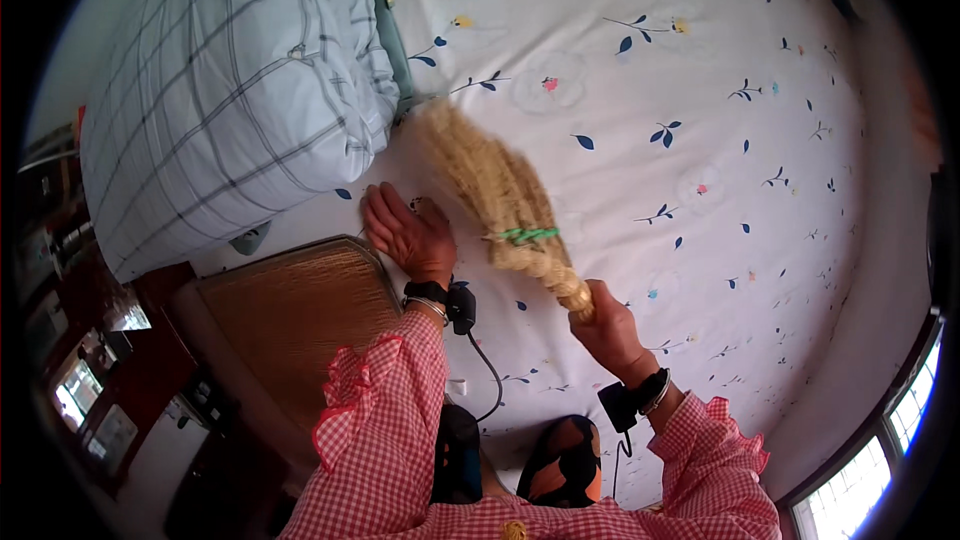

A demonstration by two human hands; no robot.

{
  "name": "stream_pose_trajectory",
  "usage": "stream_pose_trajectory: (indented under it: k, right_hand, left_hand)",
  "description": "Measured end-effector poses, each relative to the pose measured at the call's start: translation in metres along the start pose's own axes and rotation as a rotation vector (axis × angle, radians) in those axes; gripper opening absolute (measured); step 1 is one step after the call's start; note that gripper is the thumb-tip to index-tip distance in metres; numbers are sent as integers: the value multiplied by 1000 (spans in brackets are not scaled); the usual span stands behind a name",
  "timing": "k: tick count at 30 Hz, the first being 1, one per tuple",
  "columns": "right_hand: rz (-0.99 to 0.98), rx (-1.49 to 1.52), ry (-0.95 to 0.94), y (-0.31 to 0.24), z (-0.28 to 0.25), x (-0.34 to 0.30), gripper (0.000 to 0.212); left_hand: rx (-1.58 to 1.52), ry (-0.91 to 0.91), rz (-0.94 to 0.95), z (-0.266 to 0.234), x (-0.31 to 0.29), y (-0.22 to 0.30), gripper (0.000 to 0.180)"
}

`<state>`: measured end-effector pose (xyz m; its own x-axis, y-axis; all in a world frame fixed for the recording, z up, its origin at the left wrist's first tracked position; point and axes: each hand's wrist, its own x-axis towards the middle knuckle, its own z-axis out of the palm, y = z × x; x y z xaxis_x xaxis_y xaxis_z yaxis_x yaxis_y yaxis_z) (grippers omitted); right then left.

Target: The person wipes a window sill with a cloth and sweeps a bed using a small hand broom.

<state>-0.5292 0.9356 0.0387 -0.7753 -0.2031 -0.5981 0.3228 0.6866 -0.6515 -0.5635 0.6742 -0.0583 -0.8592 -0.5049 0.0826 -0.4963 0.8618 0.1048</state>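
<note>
My right hand (pixel 612 332) is closed round the handle of a straw hand broom (pixel 505 190) bound with a green tie. The broom's bristles point up and left over a white bed sheet (pixel 640 180) printed with blue leaves and small flowers; their tips look blurred. Flat on the sheet rests my left hand (pixel 410 235), fingers stretched out and holding nothing. Just beyond its fingertips lies folded plaid bedding (pixel 250 90), pale with dark lines. Both wrists wear dark bands with small black devices.
A brown wooden bed end panel (pixel 300 315) stands beside my left forearm. My knees (pixel 562 455) are on the bed below my arms. Cables hang from the wrist devices. A barred window (pixel 850 490) is at the lower right, and dark furniture (pixel 130 340) stands at the left.
</note>
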Motion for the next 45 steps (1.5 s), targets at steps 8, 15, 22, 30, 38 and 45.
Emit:
stream_pose_trajectory:
  k: [8, 15, 22, 30, 38, 45]
  right_hand:
    - [296, 176, 245, 97, -10, 20, 46]
    - [288, -73, 140, 76, -13, 36, 52]
    - [262, -162, 234, 80, -14, 40, 49]
    - [277, -173, 237, 72, -14, 38, 47]
    - [192, -173, 253, 79, -13, 34, 47]
    - [228, -37, 138, 79, -21, 44, 49]
  left_hand:
    - [-67, 7, -3, 3, 1, 9, 59]
    - [-31, 15, 14, 3, 1, -3, 61]
    - [-424, -104, 67, -7, 4, -25, 53]
    - [-359, -369, 267, -95, 22, -163, 49]
    - [144, -203, 308, -43, -2, -187, 63]
    - [196, -65, 280, -32, -12, -190, 65]
